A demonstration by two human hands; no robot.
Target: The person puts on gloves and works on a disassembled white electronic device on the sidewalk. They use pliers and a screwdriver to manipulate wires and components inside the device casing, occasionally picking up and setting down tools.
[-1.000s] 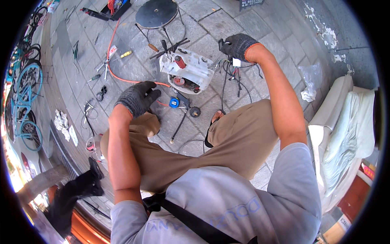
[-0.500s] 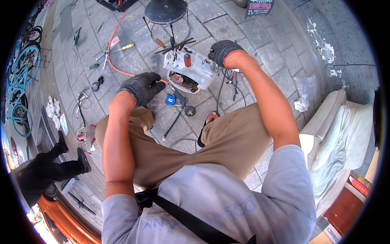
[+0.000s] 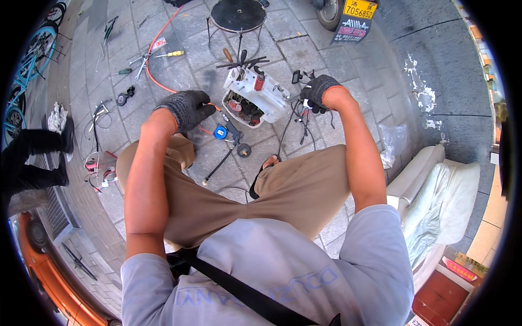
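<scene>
In a dark grey knitted glove, my left hand (image 3: 187,110) hovers empty beside the orange air hose (image 3: 217,107), its fingers curled loosely and apart from the thumb. My right hand (image 3: 318,93), gloved alike, is closed on a bundle of thin black cables (image 3: 304,120) with small connectors, just right of a white plastic bin (image 3: 276,111). How the fingers grip the cables is partly hidden. Inside the bin are a red cylindrical item (image 3: 259,82) and several small parts. Below my left hand lies an inflator gun with a blue gauge (image 3: 220,132).
A round black stool (image 3: 238,15) stands beyond the bin. Screwdrivers, including a yellow-handled one (image 3: 175,54), and wrenches (image 3: 142,66) lie on the paving at left. A wheel (image 3: 329,13) is at the far right, a pale padded seat (image 3: 435,195) at right. Another person's dark-clad legs (image 3: 32,152) show at left.
My right hand has moved right and down from the bin's edge to the cables and closed on them. My left hand stays in place. The head view has shifted, and the other person's legs have moved left.
</scene>
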